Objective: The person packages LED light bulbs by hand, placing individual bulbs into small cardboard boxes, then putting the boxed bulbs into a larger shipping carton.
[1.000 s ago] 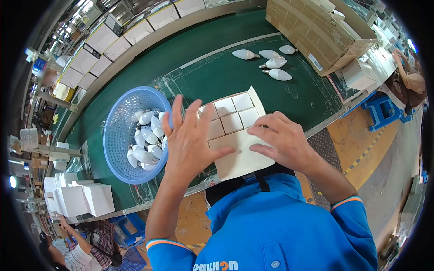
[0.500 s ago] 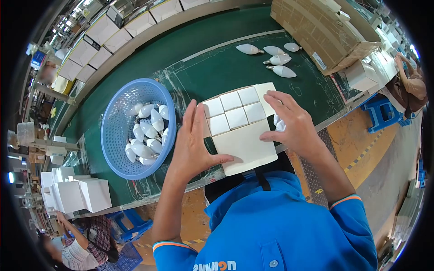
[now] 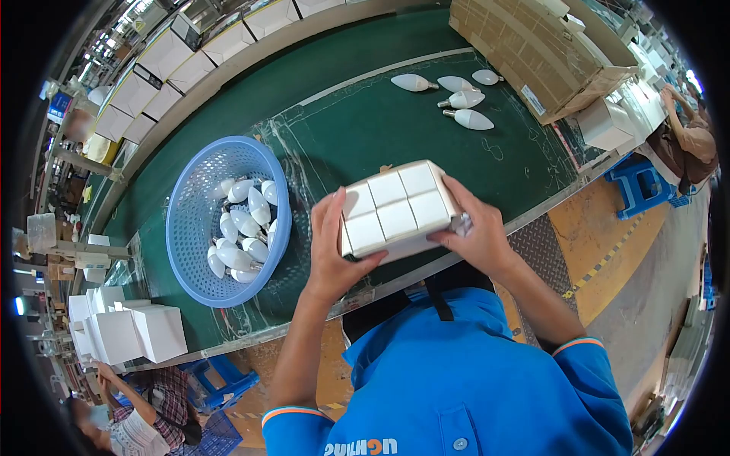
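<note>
Both hands grip a white carton (image 3: 403, 245) from its two sides, above the front part of the green bench. Six small white boxes (image 3: 391, 190) fill it in two rows of three, their tops showing. My left hand (image 3: 332, 247) closes on the left side, thumb at the lower front edge. My right hand (image 3: 480, 234) clasps the right side, and a small crumpled whitish piece (image 3: 461, 223) shows by its fingers. Left of my left hand stands a blue plastic basket (image 3: 176, 251) holding several white candle-shaped bulbs (image 3: 245, 223).
Several loose candle bulbs (image 3: 469, 119) lie on the green bench (image 3: 334, 137) near a brown cardboard box (image 3: 532, 53). White cartons (image 3: 156, 330) stand at the bench's left end. Co-workers sit at lower left and far right, with blue stools (image 3: 639, 186) nearby.
The carton's front and side flaps, spread out before, no longer lie open. Both hands have closed in on its sides, and the carton now tilts, showing its front face.
</note>
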A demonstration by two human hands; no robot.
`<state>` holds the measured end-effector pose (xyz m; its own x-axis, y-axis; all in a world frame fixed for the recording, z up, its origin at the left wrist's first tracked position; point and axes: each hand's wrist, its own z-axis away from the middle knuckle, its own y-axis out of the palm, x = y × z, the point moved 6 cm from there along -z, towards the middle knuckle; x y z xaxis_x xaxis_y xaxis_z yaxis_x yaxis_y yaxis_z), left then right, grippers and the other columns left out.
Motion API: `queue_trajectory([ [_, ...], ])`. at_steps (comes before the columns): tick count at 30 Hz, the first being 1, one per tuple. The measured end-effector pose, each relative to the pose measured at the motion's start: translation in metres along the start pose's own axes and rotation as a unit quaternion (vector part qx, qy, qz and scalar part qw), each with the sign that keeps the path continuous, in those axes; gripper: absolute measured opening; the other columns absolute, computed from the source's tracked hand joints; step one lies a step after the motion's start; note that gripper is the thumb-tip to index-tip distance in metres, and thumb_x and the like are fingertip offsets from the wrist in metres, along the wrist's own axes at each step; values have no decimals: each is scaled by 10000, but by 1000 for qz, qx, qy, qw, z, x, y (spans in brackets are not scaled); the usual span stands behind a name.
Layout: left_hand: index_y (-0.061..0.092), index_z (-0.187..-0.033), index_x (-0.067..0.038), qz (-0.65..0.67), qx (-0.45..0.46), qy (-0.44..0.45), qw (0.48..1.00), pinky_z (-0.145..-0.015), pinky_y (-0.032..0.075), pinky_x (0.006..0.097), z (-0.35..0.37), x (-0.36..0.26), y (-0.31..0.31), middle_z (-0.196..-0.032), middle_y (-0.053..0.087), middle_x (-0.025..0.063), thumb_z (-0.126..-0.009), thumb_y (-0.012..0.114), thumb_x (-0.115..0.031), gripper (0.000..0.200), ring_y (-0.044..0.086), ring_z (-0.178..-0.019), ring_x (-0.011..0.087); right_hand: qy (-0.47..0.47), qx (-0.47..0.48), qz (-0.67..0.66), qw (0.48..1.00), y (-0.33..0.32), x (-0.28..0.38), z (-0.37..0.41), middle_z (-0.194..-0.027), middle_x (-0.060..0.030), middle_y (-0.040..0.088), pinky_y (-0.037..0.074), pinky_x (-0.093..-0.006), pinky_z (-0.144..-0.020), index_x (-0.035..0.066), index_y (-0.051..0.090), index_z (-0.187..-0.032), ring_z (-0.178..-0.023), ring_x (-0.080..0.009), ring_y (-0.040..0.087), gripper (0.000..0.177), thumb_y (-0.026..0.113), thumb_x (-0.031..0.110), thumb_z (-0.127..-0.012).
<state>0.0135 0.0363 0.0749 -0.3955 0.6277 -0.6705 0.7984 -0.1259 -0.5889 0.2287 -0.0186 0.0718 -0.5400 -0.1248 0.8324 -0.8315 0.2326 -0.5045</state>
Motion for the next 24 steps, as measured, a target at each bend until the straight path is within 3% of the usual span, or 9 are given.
queue_trajectory([
  [3,312,-1378,7,-4,1,14,1000,-1008,355,418,23,-4,1,-1264,426,187,-471,866,-114,1069,427,-1165,356,-16,73,76,994,-20,19,16,-1066,-178,635,487,-305,-830,24,427,-1341,-927,-271,640,797,780,49,-626],
  [5,289,-1389,19,-5,0,23,1000,-1010,349,431,27,-7,3,-1276,414,194,-463,871,-110,1101,420,-1166,367,42,218,123,967,-38,35,15,-944,-145,633,498,-332,-742,26,523,-1253,-796,-297,622,612,721,31,-675],
  [6,277,-1393,24,-4,-4,4,1000,-1014,343,433,27,-5,5,-1285,406,198,-464,871,-107,1111,414,-1171,370,46,220,125,966,-46,45,9,-944,-145,633,498,-332,-742,26,523,-1253,-796,-297,622,612,721,31,-675],
  [8,240,-1407,-10,-10,-5,-22,1000,-982,401,433,20,-10,9,-1293,394,218,-486,860,-60,1111,413,-1188,384,-116,92,222,964,-67,81,-11,-847,-99,605,483,-352,-682,34,616,-1120,-727,-247,582,424,654,-11,-700],
  [11,203,-1407,24,-14,-18,-8,1000,-988,393,440,19,-13,16,-1303,386,224,-494,860,-62,1128,402,-1199,387,-236,33,272,932,-53,115,-30,-800,-77,577,467,-353,-659,41,662,-999,-724,-240,546,289,615,-18,-720],
  [16,171,-1414,57,27,-27,-29,999,-1024,319,451,24,-6,18,-1315,384,204,-452,892,-134,1218,381,-1177,391,-288,144,277,905,-18,108,-46,-894,-87,608,480,-358,-711,5,644,-969,-817,-254,560,244,643,32,-727],
  [18,168,-1413,60,51,-40,-25,998,-1021,319,451,22,-7,20,-1313,387,201,-441,901,-152,1236,385,-1171,390,-291,144,356,876,-9,92,-51,-817,-102,589,496,-341,-671,8,616,-808,-816,-241,566,111,577,73,-726],
  [21,171,-1405,59,34,-48,-19,998,-995,371,453,23,-6,23,-1308,381,230,-438,917,-193,1247,398,-1181,396,-261,222,353,870,-13,91,-53,-963,-115,625,493,-368,-753,-17,600,-1043,-895,-281,582,351,673,64,-709],
  [24,179,-1402,60,4,-61,-9,998,-992,370,457,23,-3,27,-1307,377,231,-446,916,-213,1238,398,-1171,394,-265,267,375,848,-7,89,-55,-911,-106,619,492,-370,-745,-4,601,-985,-878,-272,583,300,666,67,-701],
])
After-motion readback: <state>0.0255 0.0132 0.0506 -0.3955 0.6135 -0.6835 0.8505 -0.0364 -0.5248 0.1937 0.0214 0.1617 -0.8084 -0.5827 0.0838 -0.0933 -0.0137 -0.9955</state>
